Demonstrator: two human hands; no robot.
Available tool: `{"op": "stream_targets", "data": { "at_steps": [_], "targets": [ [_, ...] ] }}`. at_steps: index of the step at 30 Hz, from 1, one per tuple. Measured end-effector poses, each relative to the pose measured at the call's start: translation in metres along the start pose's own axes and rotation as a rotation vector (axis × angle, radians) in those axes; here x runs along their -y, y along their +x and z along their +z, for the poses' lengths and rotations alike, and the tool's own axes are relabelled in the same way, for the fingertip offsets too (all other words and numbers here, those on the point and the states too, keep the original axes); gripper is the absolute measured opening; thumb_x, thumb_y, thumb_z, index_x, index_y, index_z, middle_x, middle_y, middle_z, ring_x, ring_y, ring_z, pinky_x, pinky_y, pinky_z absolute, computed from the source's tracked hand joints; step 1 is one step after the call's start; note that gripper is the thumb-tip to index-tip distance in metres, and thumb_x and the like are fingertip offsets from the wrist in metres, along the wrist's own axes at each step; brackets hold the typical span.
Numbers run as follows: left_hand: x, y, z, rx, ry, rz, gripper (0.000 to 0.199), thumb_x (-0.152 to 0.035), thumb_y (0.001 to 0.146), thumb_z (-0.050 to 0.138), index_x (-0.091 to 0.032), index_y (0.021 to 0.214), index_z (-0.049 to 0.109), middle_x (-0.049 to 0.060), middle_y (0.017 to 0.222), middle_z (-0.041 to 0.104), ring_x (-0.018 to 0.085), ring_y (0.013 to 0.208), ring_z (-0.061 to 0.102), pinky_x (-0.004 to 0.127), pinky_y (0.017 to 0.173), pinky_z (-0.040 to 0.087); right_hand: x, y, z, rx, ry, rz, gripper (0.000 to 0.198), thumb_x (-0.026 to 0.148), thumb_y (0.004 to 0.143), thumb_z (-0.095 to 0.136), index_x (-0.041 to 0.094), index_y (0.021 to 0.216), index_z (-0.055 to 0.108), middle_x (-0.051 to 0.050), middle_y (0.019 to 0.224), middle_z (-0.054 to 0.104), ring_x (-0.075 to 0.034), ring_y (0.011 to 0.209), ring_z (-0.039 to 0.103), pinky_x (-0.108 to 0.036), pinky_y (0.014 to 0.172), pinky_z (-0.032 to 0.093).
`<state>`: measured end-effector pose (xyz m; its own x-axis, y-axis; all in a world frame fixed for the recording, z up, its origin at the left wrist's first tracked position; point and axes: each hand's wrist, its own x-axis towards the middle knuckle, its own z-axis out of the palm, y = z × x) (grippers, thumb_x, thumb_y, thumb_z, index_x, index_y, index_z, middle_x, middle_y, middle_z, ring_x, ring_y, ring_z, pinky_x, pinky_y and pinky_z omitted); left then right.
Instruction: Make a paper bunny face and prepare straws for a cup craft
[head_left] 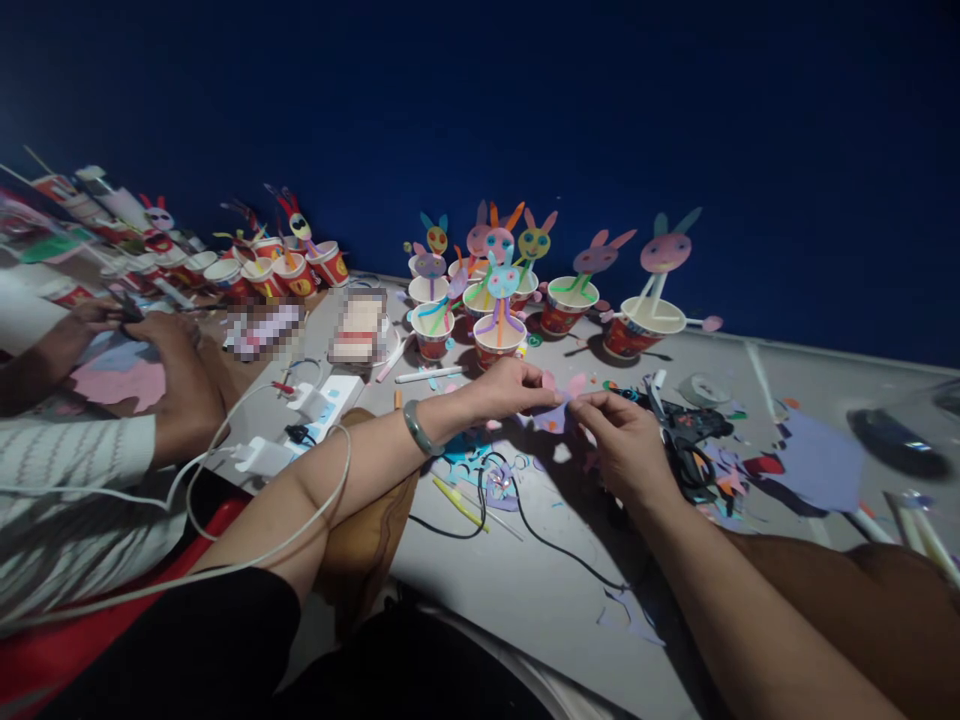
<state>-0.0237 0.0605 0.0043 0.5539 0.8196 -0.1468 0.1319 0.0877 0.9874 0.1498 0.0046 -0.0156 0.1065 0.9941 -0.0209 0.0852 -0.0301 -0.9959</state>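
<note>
My left hand (510,388), with a bangle (421,428) at the wrist, pinches the left side of a paper rabbit head (553,418). It is a purple cutout with pink ears and an orange spot. On its right side, the fingertips of my right hand (626,440) are closed on the same cutout. My fingers cover part of it. Just behind my hands stand several paper cups (499,340) with rabbit figures made of paper and straw-like strips. Black scissors (688,462) lie beside my right hand.
Paper scraps (465,455), a black cord (525,515) and a yellow strip (457,502) lie on the table. A tape roll (705,390) and purple paper (821,460) are to the right. A power strip (334,405) and white cable run at left, near another person's hands (142,325).
</note>
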Motion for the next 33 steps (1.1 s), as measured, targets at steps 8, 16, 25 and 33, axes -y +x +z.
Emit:
{"op": "stream_targets", "data": {
  "at_steps": [8, 16, 25, 33],
  "targets": [
    [0.002, 0.002, 0.001, -0.017, 0.035, -0.024, 0.044, -0.052, 0.067, 0.079, -0.014, 0.063, 0.057, -0.004, 0.058, 0.051, 0.006, 0.057, 0.044, 0.021, 0.055, 0.032, 0.002, 0.0, 0.0, 0.03, 0.006, 0.036, 0.033, 0.049, 0.068, 0.081, 0.022, 0.064, 0.063, 0.003, 0.052, 0.057, -0.01, 0.044, 0.044, -0.023, 0.04, 0.035],
    [0.006, 0.005, -0.002, -0.005, 0.053, -0.013, 0.045, -0.054, 0.07, 0.077, -0.014, 0.066, 0.057, -0.004, 0.06, 0.051, 0.006, 0.057, 0.045, 0.022, 0.054, 0.034, 0.005, -0.003, 0.003, 0.034, -0.013, 0.029, 0.033, 0.049, 0.069, 0.08, 0.021, 0.065, 0.063, 0.004, 0.052, 0.055, -0.008, 0.042, 0.043, -0.021, 0.037, 0.034],
    [0.003, 0.003, -0.004, -0.136, 0.293, -0.025, 0.054, -0.043, 0.082, 0.072, -0.012, 0.122, 0.054, 0.002, 0.086, 0.065, 0.013, 0.079, 0.063, 0.026, 0.073, 0.047, -0.017, 0.007, -0.008, 0.123, -0.333, 0.025, 0.033, 0.043, 0.071, 0.077, 0.019, 0.092, 0.069, 0.002, 0.057, 0.066, -0.011, 0.039, 0.047, -0.025, 0.039, 0.035],
    [-0.006, -0.002, -0.005, -0.224, 0.385, 0.063, 0.033, -0.033, 0.084, 0.07, -0.014, 0.109, 0.061, 0.005, 0.094, 0.068, 0.013, 0.085, 0.061, 0.026, 0.079, 0.046, -0.027, 0.01, -0.009, 0.04, -0.795, -0.166, 0.034, 0.035, 0.074, 0.074, 0.021, 0.105, 0.07, -0.004, 0.074, 0.071, -0.021, 0.062, 0.06, -0.034, 0.063, 0.042]
  ]
}}
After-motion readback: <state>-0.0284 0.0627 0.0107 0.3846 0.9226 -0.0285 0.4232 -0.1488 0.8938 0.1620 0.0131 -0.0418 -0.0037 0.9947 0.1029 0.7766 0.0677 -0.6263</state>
